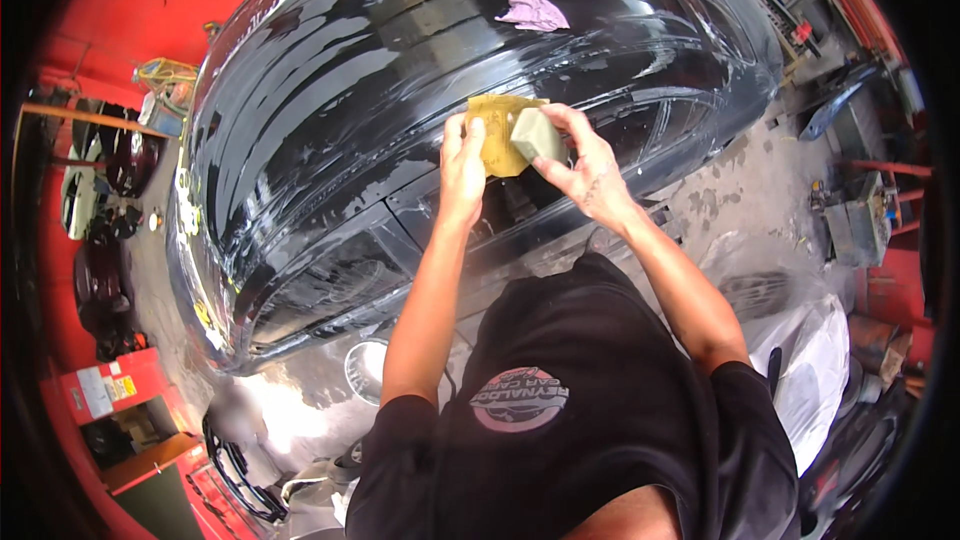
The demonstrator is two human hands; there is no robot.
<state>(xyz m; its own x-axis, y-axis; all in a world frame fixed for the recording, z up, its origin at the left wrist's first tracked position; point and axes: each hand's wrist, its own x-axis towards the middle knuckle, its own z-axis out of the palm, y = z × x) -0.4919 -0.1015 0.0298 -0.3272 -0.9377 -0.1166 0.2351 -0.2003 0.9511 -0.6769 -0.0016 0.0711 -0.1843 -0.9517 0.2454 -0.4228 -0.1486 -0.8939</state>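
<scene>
Yellow sandpaper [494, 148], left hand's [461, 172] fingers pinching it; pale block [536, 134], right hand's [594, 174] fingers clamped around it, both above black car [330, 130]; apparently a fitting step, next calling for aligned edges.

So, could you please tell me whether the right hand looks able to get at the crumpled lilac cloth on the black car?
Probably not just now: the right hand holds a pale green block. Otherwise the way looks free, with only black car bodywork showing before the crumpled lilac cloth.
</scene>
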